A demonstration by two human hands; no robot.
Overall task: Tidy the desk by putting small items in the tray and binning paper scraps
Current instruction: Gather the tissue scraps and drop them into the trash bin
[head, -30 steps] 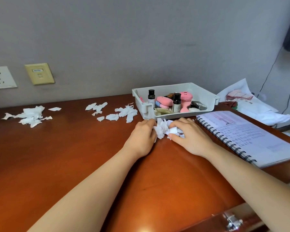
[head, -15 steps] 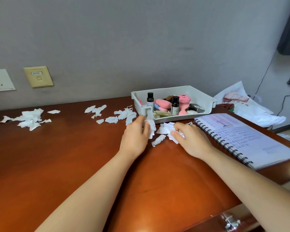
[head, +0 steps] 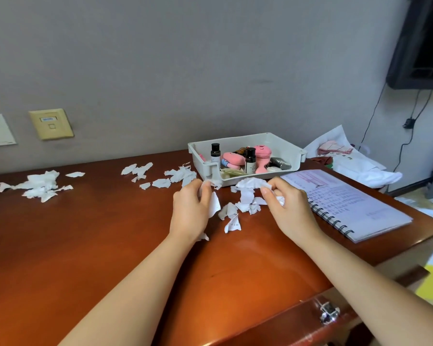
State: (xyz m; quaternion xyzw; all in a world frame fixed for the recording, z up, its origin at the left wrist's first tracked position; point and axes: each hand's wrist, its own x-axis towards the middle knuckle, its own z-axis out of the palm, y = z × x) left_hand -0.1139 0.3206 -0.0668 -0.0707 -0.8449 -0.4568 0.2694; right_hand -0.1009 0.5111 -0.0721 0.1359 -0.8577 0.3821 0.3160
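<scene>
White scraps (head: 231, 216) lie on the red-brown desk (head: 98, 233) between the two hands, just in front of the tray (head: 275, 142). Left hand (head: 190, 211) curls its fingers round one scrap. Right hand (head: 290, 211) pinches a crumpled wad (head: 250, 183), a strip hanging from it. A second pile (head: 160, 176) sits left of the tray and a third heap (head: 38, 186) far left. Bottles (head: 215, 152) and pink items (head: 261, 152) stand in the tray. A notebook (head: 348, 203) lies just right of the right hand.
</scene>
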